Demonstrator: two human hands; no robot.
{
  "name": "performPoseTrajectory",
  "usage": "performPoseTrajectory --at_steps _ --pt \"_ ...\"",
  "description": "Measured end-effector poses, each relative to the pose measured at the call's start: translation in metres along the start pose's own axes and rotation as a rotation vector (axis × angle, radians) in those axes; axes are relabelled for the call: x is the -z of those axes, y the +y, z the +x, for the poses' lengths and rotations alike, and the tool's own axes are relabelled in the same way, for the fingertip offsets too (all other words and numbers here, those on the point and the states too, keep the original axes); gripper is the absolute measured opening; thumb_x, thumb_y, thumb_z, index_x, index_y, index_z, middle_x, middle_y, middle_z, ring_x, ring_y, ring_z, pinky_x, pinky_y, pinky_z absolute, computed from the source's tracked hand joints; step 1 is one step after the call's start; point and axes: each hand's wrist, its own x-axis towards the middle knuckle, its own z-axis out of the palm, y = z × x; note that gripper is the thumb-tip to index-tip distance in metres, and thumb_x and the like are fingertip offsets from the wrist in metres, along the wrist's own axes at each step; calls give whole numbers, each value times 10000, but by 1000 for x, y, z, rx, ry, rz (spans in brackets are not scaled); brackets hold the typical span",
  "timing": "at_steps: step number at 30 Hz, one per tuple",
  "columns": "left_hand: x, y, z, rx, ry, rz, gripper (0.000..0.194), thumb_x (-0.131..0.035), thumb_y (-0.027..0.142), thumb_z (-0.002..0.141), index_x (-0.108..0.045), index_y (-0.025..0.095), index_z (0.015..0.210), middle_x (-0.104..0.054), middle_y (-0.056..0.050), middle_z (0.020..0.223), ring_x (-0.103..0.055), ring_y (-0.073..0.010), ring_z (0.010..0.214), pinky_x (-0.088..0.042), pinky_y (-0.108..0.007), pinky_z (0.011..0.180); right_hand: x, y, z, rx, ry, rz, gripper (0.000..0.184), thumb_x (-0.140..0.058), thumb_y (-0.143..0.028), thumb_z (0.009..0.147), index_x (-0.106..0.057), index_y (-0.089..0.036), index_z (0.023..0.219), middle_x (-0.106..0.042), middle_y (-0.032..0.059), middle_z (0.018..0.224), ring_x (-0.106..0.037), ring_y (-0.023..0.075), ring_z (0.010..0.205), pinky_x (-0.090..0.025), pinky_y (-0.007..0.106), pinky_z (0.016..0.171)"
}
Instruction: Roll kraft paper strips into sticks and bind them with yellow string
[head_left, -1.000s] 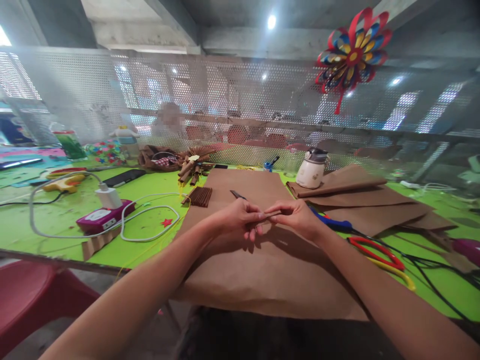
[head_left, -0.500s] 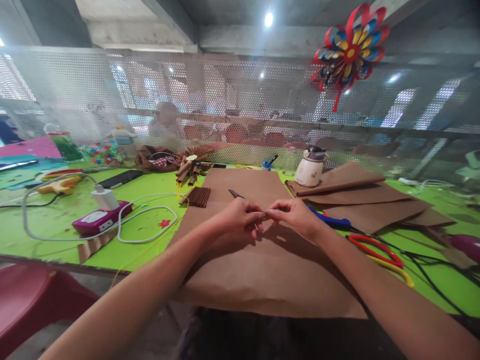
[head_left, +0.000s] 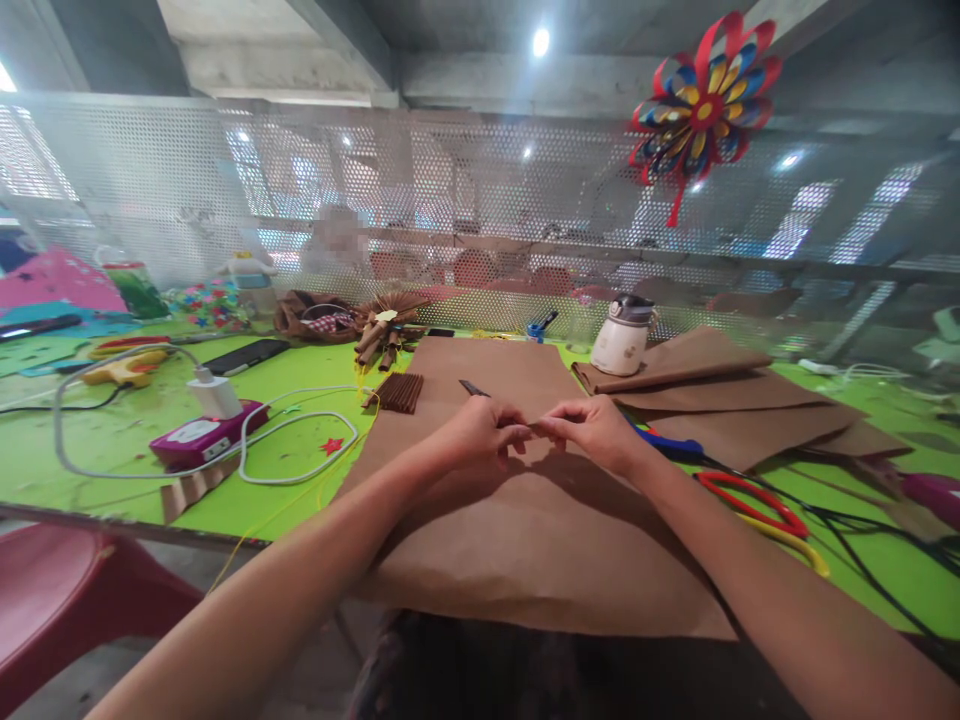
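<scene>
My left hand [head_left: 491, 430] and my right hand [head_left: 589, 430] meet above a large sheet of brown paper [head_left: 547, 560]. Thumb and fingers of each are pinched on a small, thin brown scrap [head_left: 534, 426], mostly hidden by the fingertips; its exact kind is unclear. A dark pointed blade [head_left: 472, 388] pokes out behind my left hand; the rest of it is covered. To the left, a pleated brown paper piece [head_left: 399, 392] lies at the sheet's edge. Beside my right wrist is a blue-handled tool [head_left: 671, 445].
Scissors with red and yellow handles [head_left: 754, 500] and black cables lie at right, before folded brown paper [head_left: 757, 405]. A cream bottle [head_left: 619, 340] stands behind. A purple power strip [head_left: 202, 440] with a looping white cable sits left. A red stool [head_left: 75, 600] is at lower left.
Both hands stay in nearly the same place, with the fingers shifting slightly around the small scrap. The camera view has moved a little.
</scene>
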Motion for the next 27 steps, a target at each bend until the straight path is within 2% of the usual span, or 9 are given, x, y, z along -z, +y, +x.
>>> performPoseTrajectory --at_steps 5,8,11,14,17,22,27 --pt "6 4 -3 22 -16 40 234 -484 273 837 -635 109 768 -665 -43 649 -552 -87 442 -378 -175 437 3 1 1 3 21 28 265 -627 -380 750 -669 -131 670 -574 2 507 -486 109 502 -378 244 532" --pt "9 5 -4 10 -39 -13 236 -512 301 833 -633 113 754 -645 -24 607 -539 -78 441 -378 -174 445 4 0 2 6 14 63 251 -637 -368 740 -653 -134 651 -560 -8 503 -480 103 501 -382 238 529" --pt "11 1 -3 48 -110 -188 279 -540 372 826 -615 112 756 -664 -40 628 -586 -97 481 -402 -187 467 5 2 3 -3 -3 121 267 -644 -391 726 -643 -134 653 -553 -12 511 -490 101 489 -408 237 517" --pt "10 -4 -2 113 -218 -435 334 -530 425 832 -608 100 831 -706 -108 797 -650 -136 558 -449 -222 498 4 6 4 -20 -8 178 301 -646 -431 714 -641 -135 660 -560 -9 543 -501 99 471 -440 247 508" --pt "8 -8 -2 140 -267 -621 345 -540 420 833 -611 87 892 -703 -154 907 -685 -183 654 -480 -251 516 3 8 5 -33 -3 205 307 -651 -435 709 -660 -129 686 -579 4 574 -523 105 480 -458 258 514" --pt "7 -5 -2 208 -210 -731 240 -595 313 814 -613 77 857 -714 -136 859 -696 -193 670 -473 -226 504 2 6 3 -18 15 185 275 -654 -397 720 -693 -125 717 -605 14 581 -544 115 501 -462 265 540" --pt "6 -4 -1 202 -134 -691 223 -623 298 794 -621 82 850 -719 -129 843 -692 -181 644 -485 -228 520 3 3 2 39 29 139 220 -656 -352 733 -716 -142 715 -633 16 579 -561 129 565 -449 261 605"
